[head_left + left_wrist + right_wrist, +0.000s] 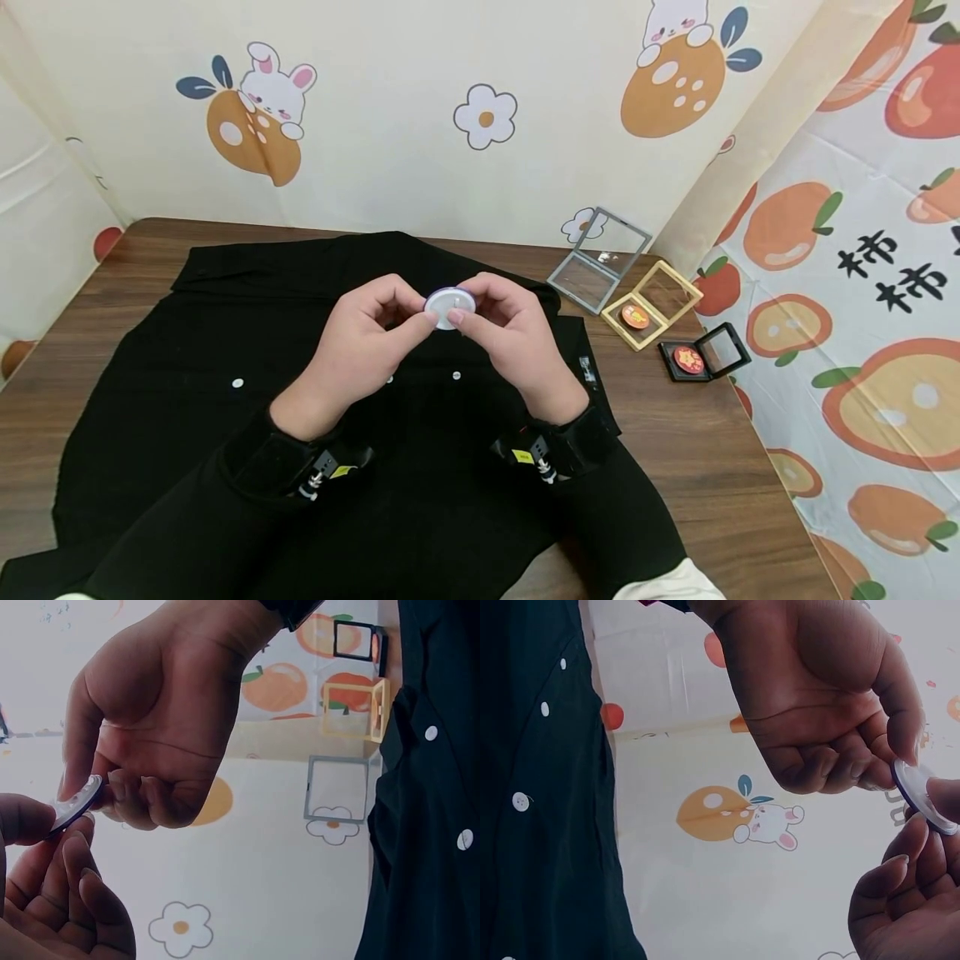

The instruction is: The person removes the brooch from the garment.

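Between my two hands is a small round badge (449, 307), its pale back turned up toward me and a purple edge around it. My left hand (367, 342) pinches its left side between thumb and fingers. On the opposite side my right hand (517, 337) pinches it the same way. In the left wrist view the badge (79, 804) is seen almost edge-on, and the right wrist view shows the badge (919, 796) tilted too. Below the hands a black shirt (187, 450) with white buttons (237, 383) lies spread out; the badge is apart from it.
Three open display cases stand at the back right: a grey one (577, 283), a yellow one (615, 327) with an orange badge (634, 316), and a black one (678, 375) with a red badge (688, 360). Printed cloth walls border the wooden table (697, 467).
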The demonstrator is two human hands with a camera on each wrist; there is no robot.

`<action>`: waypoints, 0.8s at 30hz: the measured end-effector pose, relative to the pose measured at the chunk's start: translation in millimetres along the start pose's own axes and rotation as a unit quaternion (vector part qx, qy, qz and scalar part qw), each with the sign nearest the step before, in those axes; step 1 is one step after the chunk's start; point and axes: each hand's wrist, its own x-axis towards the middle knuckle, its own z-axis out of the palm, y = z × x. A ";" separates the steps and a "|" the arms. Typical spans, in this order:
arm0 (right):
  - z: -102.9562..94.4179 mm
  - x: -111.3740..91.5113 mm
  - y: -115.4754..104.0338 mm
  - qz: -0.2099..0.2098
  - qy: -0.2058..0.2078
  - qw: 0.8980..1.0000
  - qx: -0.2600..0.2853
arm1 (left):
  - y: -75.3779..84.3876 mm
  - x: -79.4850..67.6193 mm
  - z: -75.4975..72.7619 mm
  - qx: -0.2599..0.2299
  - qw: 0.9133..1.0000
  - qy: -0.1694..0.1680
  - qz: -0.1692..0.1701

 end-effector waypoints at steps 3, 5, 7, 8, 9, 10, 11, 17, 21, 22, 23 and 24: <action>0.2 0.1 -0.3 0.004 0.000 1.000 0.001 | -0.3 -0.5 0.1 0.003 1.000 0.000 -0.001; 0.4 0.2 -0.1 0.006 0.000 1.000 -0.001 | -0.7 -0.8 0.2 0.005 1.000 -0.001 -0.002; 0.3 0.0 -0.3 0.007 0.001 1.000 -0.004 | -0.9 -1.0 0.3 0.007 1.000 -0.001 -0.002; 0.3 -0.1 -0.4 0.009 0.001 1.000 -0.004 | -1.0 -1.1 0.3 0.008 1.000 -0.001 -0.001; 0.3 -0.2 -0.5 0.010 0.002 1.000 -0.005 | -0.9 -1.1 0.4 0.009 1.000 0.000 -0.001; 0.4 -0.3 -0.4 0.011 0.002 1.000 -0.005 | -0.9 -1.2 0.6 0.011 1.000 0.000 -0.001; 0.5 -0.3 -0.7 0.012 0.002 1.000 -0.005 | -0.9 -1.1 0.7 0.012 1.000 0.001 0.000; 1.5 -0.6 -1.4 0.015 0.002 1.000 0.002 | -2.5 -0.5 1.4 0.017 1.000 0.004 0.007; 1.8 -1.0 1.0 0.011 0.001 1.000 0.008 | -3.8 -0.5 1.1 0.019 1.000 0.004 0.007; 1.9 -1.2 1.6 0.010 0.001 1.000 0.009 | -4.0 -0.6 1.1 0.019 1.000 0.005 0.006; 2.1 -1.4 2.3 0.006 0.001 1.000 0.009 | -4.1 -0.6 1.0 0.019 1.000 0.005 0.005; 2.3 -1.7 3.1 0.002 0.001 1.000 0.009 | -4.3 -0.5 1.0 0.018 1.000 0.004 0.005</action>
